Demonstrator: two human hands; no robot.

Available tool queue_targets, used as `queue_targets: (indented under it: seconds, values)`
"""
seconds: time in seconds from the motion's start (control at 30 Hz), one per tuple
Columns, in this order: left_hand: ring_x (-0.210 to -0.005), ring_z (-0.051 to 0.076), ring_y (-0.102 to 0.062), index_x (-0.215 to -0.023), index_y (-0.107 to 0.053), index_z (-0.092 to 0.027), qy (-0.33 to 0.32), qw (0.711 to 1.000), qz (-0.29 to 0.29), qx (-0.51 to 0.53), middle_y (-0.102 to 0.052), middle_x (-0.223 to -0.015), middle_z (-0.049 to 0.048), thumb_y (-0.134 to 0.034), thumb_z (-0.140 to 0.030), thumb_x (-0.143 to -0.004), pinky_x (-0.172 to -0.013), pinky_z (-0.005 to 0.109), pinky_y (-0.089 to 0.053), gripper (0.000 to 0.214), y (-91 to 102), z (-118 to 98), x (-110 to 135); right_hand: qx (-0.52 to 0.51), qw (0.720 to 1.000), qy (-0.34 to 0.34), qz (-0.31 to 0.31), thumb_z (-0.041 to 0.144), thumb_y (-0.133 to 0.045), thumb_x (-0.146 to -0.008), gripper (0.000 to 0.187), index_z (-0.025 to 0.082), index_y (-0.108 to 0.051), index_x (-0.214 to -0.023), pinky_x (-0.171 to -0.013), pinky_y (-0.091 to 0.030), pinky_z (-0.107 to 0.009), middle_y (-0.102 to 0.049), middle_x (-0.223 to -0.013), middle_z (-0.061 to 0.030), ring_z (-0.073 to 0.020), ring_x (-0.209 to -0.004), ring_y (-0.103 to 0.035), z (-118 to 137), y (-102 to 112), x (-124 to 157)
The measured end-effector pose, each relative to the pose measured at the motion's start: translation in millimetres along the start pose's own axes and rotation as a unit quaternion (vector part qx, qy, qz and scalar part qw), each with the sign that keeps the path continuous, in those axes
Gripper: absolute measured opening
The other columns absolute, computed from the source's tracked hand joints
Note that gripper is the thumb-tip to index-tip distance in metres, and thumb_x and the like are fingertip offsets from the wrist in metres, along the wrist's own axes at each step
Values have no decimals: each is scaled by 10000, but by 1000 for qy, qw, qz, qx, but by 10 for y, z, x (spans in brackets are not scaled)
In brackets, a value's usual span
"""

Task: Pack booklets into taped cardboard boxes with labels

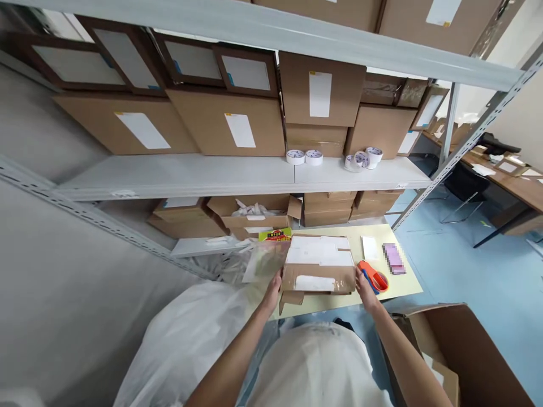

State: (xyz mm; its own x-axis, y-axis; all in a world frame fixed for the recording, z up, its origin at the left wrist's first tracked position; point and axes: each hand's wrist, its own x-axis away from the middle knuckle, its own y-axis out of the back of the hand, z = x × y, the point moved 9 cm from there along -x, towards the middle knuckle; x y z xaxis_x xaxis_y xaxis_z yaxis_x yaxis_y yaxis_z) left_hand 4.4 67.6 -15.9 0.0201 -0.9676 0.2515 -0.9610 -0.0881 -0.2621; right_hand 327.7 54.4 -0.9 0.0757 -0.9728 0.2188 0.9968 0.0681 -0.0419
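Observation:
Between my two hands is a brown cardboard box (319, 265) with white labels on its top and front side, and a loose flap hangs at its lower left. My left hand (272, 291) grips the box's left side. On the right side, my right hand (363, 289) presses against it with the fingers partly hidden. Just beyond that hand lies an orange and blue tape dispenser (373, 277) on the pale yellow tabletop (399, 288). A white card (370, 247) and a blurred purple item (394, 258) are farther right. Behind the box shows a yellow-green packet (275, 234).
A metal shelf (237, 175) with stacked cartons (241, 127) and tape rolls (314, 157) stands ahead. Below it sits an open carton (254, 212) holding white material. An open carton (475, 356) is at my lower right, a white plastic bag (182, 345) at my left.

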Motion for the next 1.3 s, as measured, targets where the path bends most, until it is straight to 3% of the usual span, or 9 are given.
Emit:
queue_targets:
  seconds: [0.2, 0.4, 0.53, 0.63, 0.77, 0.87, 0.93, 1.1, 1.3]
  values:
    - [-1293, 336, -500, -1440, -412, -205, -68, 997, 35, -29, -578, -1375, 137, -615, -835, -571, -1042, 435, -421, 1092, -117, -633, -72, 60, 997, 45, 11, 712, -510, -809, 896, 296, -187, -1534, -1140, -306, -505, -325, -1568, -111, -271, -1436, -323, 516, 63, -69]
    - [-1353, 336, -436, -1436, -406, -198, -21, 985, 48, -166, -517, -1429, 163, -619, -788, -620, -1082, 440, -384, 1029, -286, -571, -114, 261, 965, 10, 38, 553, -688, -734, 982, 278, -190, -1534, -1154, -294, -485, -353, -1552, -121, -270, -1433, -328, 467, -64, -186]
    - [-1344, 327, -447, -1425, -409, -202, -71, 960, -21, -269, -514, -1422, 168, -513, -714, -759, -1069, 484, -387, 846, -211, -798, -35, 368, 929, 0, 49, 495, -691, -742, 948, 248, -220, -1527, -1149, -291, -494, -342, -1549, -148, -282, -1443, -304, 441, -67, -181]
    - [-1357, 322, -420, -1396, -449, -188, -226, 881, -23, -415, -507, -1424, 157, -579, -592, -778, -1100, 491, -347, 749, -542, -1288, 244, 454, 889, 26, 47, 448, -703, -744, 931, 231, -239, -1522, -1140, -285, -513, -235, -1588, -166, -313, -1474, -209, 598, -173, -127]
    - [-942, 239, -669, -926, -726, -204, -289, 714, 230, -594, -738, -954, 84, -545, -335, -850, -940, 411, -460, 236, -1488, -1164, 720, 590, 797, 116, 67, 312, -705, -764, 670, 199, -494, -1390, -1128, -250, -569, -350, -1533, -175, -371, -1440, -263, 918, -658, 24]
    - [-798, 252, -686, -791, -747, -145, -222, 620, 260, -706, -733, -768, 126, -498, -186, -833, -913, 438, -449, 256, -1608, -820, 802, 636, 733, 165, 177, 215, -587, -854, 295, 204, -685, -1132, -1097, -323, -494, -630, -1271, -135, -287, -1214, -551, 906, -1154, 179]
    - [-921, 294, -679, -848, -760, -122, -196, 593, 213, -751, -744, -856, 174, -501, -155, -815, -997, 482, -383, 263, -1467, -738, 748, 652, 692, 171, 260, 169, -496, -898, 258, 202, -714, -1032, -1082, -349, -448, -710, -1088, -102, -227, -1056, -631, 777, -1377, 270]
    - [-1346, 395, -417, -1280, -599, -44, -72, 618, 95, -777, -529, -1372, 282, -549, -351, -826, -1119, 590, -186, 551, -848, -715, 589, 737, 625, 121, 227, 146, -390, -939, 329, 173, -718, -958, -1146, -231, -541, -709, -964, -110, -228, -956, -645, 685, -1305, 215]
    - [-1468, 395, -169, -1520, -156, -25, 73, 739, 133, -656, -119, -1578, 283, -485, -576, -810, -1110, 639, -189, 958, -520, -182, 655, 737, 669, 79, 51, 341, -530, -897, 286, 168, -700, -1049, -1161, -87, -626, -654, -1131, -169, -340, -1169, -535, 984, -533, 213]
